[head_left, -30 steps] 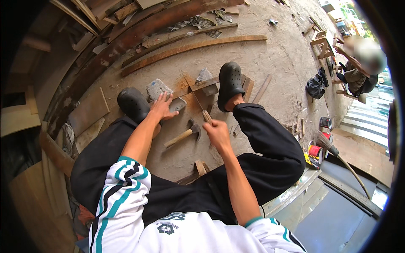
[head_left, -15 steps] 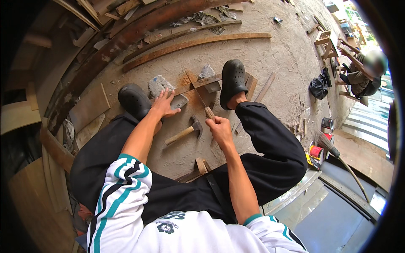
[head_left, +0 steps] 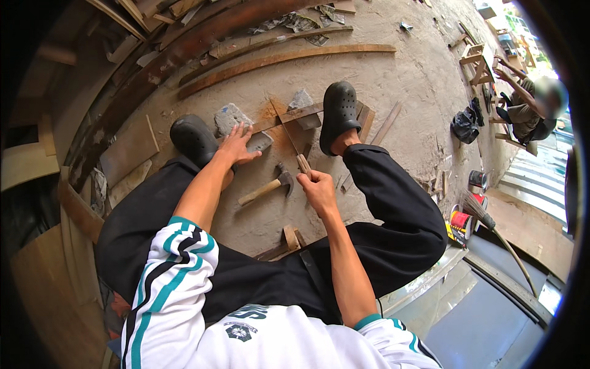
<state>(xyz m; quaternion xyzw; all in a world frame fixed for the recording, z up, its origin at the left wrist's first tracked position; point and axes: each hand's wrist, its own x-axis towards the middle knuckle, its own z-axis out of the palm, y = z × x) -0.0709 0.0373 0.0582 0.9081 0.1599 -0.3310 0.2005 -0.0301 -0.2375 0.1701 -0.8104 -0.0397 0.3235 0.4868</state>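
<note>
My right hand point(head_left: 318, 193) is closed around the wooden handle point(head_left: 303, 163) of a handsaw. The saw's thin blade point(head_left: 284, 128) points away from me and crosses a narrow wood strip point(head_left: 269, 122). My left hand point(head_left: 235, 146) lies with fingers spread at the strip's left end, over a concrete block point(head_left: 260, 142). The strip spans to the right over another grey block point(head_left: 309, 121), and my right clog point(head_left: 340, 114) stands on its right part. My left clog point(head_left: 193, 140) is beside the left hand. Orange sawdust point(head_left: 268, 112) surrounds the blade.
A claw hammer point(head_left: 261, 192) lies on the floor between my legs. Long wood strips point(head_left: 283, 56) lie beyond the blocks. Boards point(head_left: 129, 150) are at left. Paint cans point(head_left: 461, 218), a broom point(head_left: 482, 212) and a black bag point(head_left: 465, 126) are at right, with a seated person point(head_left: 527, 104) farther off.
The saw blade reaches slightly farther past the strip, with my right hand shifted very little. The view has moved slightly. My left hand stays on the strip.
</note>
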